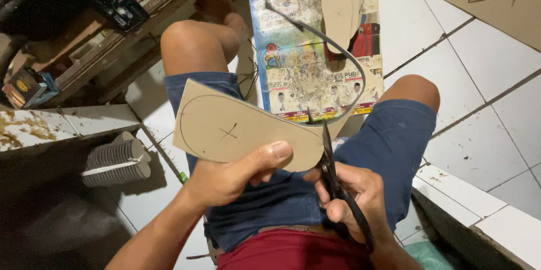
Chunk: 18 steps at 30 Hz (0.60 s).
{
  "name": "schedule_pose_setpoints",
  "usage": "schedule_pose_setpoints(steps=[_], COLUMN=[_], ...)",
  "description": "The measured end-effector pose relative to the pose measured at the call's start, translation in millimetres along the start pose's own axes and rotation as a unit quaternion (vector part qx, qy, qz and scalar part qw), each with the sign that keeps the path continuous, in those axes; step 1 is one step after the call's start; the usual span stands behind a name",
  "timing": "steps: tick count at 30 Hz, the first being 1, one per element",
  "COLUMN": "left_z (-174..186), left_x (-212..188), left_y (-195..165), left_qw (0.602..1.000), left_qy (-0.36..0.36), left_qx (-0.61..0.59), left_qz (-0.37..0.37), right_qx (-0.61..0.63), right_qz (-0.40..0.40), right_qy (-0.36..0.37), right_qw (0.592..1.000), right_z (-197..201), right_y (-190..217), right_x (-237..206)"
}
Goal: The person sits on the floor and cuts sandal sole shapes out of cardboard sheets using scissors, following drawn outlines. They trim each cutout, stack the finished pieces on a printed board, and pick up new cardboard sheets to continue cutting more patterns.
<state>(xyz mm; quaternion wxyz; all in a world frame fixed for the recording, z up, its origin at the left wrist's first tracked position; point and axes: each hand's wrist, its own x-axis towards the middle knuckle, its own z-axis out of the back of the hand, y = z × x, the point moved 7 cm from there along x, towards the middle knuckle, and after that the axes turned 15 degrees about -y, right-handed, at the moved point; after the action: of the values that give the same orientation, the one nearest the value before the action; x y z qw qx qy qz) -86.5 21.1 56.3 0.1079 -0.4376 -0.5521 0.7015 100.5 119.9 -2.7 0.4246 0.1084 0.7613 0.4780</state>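
1. The left hand [234,177] pinches a tan cardboard piece [242,132] over the lap, thumb pressed on top and fingers folded underneath.
2. A sole-shaped outline and a small cross are drawn on that cardboard.
3. The right hand [352,199] is closed around the handles of dark scissors [332,166], whose blades bite the cardboard's right edge.
4. A thin trimmed strip [338,50] curls away from the cut, arching over the printed board [315,84] on the floor.
5. Cut-out soles [344,5] lie stacked on that board.
6. A bundled stack of soles [115,163] sits on the tiled floor [484,95] to the left, near the knee.
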Motion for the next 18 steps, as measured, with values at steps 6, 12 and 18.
schedule_pose_setpoints(steps=[6, 12, 18], left_z=[-2, 4, -1], left_x=[1, 11, 11], left_y=[-12, -18, -26], left_qw=[0.999, 0.998, 0.997], left_qy=[0.038, 0.043, 0.067], left_qx=[0.003, 0.039, 0.048], left_qz=[-0.019, -0.002, 0.001], right_qx=[-0.013, -0.02, -0.032], right_qz=[0.029, 0.028, 0.044], right_qy=[0.0, 0.019, 0.003], right_qw=[1.0, 0.999, 0.999], right_z=[3, -1, 2], right_y=[6, 12, 15], right_x=[2, 0, 1])
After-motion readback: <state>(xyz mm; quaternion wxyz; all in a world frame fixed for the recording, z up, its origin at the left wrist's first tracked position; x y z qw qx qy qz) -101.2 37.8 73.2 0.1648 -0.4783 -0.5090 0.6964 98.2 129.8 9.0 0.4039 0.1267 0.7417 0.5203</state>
